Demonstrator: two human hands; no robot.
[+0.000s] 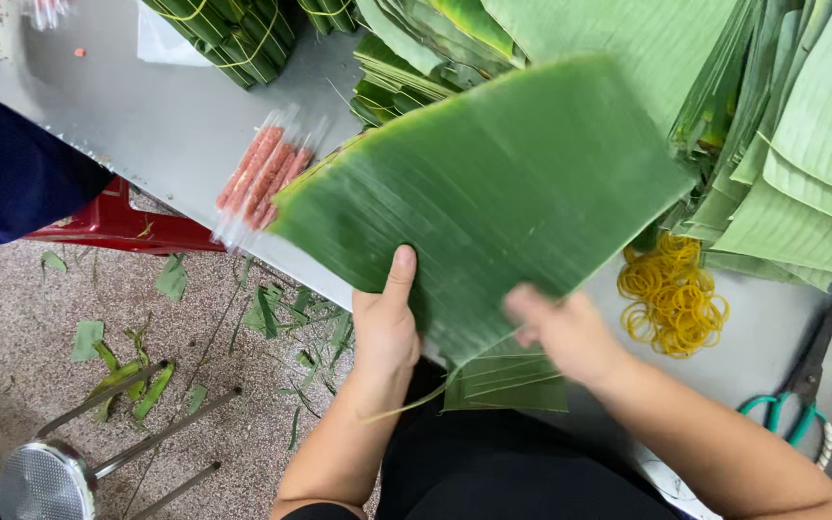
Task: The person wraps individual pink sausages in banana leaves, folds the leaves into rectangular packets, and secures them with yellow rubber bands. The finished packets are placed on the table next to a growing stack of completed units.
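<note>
Centre of the frame: a large green banana leaf (493,193) lifted over the grey counter (166,125), tilted, its near edge toward the bottom. Left hand (384,327) at the leaf's lower left edge, thumb (401,270) stretched up flat on top of the leaf, remaining fingers hidden beneath, so pinching the leaf between thumb and the hidden fingers. Right hand (565,332) at the leaf's lower right edge, blurred; touching or just beside the leaf, but whether its fingers are spread or pressed together cannot be told.

Under the lifted leaf, at lower centre, a small stack of cut leaves (507,380) lying on the counter edge. Right of centre, a heap of yellow rubber bands (671,294) on the counter, just beside the leaf's right corner. Lower right: scissors (796,400) with green handles. Upper right: piles of paler leaves (801,144), overlapping. Top centre: more folded leaf piles (416,48). Upper left of centre: wrapped bundles (233,34) tied with yellow bands. Just left of the lifted leaf: pink sausage sticks in clear wrap (262,173), lying on the counter.

Left side: red stool (117,226) beneath the counter edge, a dark sleeve (7,173) of another person above it. Lower left: speckled floor (12,318) strewn with leaf scraps (127,376), and a metal stool (45,477) on its side.
</note>
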